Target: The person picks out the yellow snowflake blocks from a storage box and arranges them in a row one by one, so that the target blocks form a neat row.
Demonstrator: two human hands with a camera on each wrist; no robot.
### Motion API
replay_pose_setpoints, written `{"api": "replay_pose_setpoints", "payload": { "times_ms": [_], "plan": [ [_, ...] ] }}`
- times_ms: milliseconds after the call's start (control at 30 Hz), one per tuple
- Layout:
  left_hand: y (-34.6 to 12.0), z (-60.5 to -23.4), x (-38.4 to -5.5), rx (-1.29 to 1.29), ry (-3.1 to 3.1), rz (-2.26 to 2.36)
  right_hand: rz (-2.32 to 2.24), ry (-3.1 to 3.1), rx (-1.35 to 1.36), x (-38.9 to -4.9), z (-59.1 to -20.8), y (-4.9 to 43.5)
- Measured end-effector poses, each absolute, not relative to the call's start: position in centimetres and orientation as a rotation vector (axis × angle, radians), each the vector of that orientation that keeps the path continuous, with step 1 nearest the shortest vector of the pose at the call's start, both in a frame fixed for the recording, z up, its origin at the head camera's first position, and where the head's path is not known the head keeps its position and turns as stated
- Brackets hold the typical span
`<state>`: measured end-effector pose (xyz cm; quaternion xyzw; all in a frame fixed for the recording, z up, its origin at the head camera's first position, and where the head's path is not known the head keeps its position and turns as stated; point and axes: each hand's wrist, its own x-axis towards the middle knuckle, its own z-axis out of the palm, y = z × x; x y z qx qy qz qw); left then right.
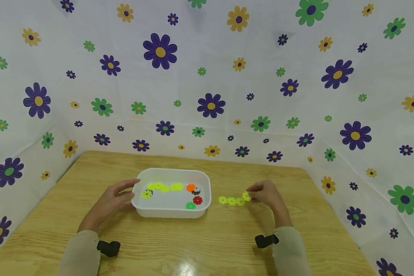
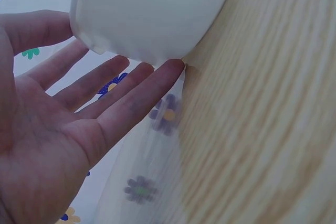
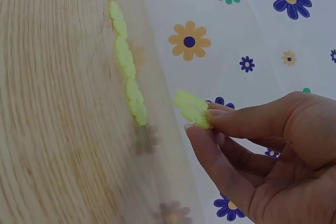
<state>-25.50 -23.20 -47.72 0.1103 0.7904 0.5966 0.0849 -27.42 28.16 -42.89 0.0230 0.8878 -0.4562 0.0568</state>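
Note:
My right hand (image 1: 267, 197) pinches a yellow flower-shaped disc (image 3: 192, 108) between thumb and index finger, held above the table. Just left of it, a row of several yellow flower discs (image 1: 231, 201) lies on the wood; in the right wrist view the row (image 3: 125, 59) and the pinched disc are apart. With extended fingers, my left hand (image 1: 112, 201) touches the left end of a white plastic tub (image 1: 169, 212). Its fingertips meet the tub's outer wall (image 2: 152, 14) in the left wrist view.
Inside the tub lie several yellow discs (image 1: 164, 188), an orange one (image 1: 191, 187), a red one (image 1: 197, 200), a green one (image 1: 191, 206) and a dark one (image 1: 195, 192). A flower-printed white cloth (image 1: 183, 84) walls the wooden table (image 1: 151, 245) at the back and sides.

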Motion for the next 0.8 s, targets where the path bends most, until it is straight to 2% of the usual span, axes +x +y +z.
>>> {"api": "replay_pose_setpoints", "payload": {
  "times_ms": [267, 800],
  "plan": [
    [-23.2, -47.8, -25.5, 0.325, 2.349, 1.792, -1.281, 2.687, 0.143, -27.7, -44.0, 29.0],
    [-23.2, -47.7, -25.4, 0.322, 2.368, 1.778, -1.139, 2.804, 0.126, -28.2, -45.6, 30.1]
  ]
}}
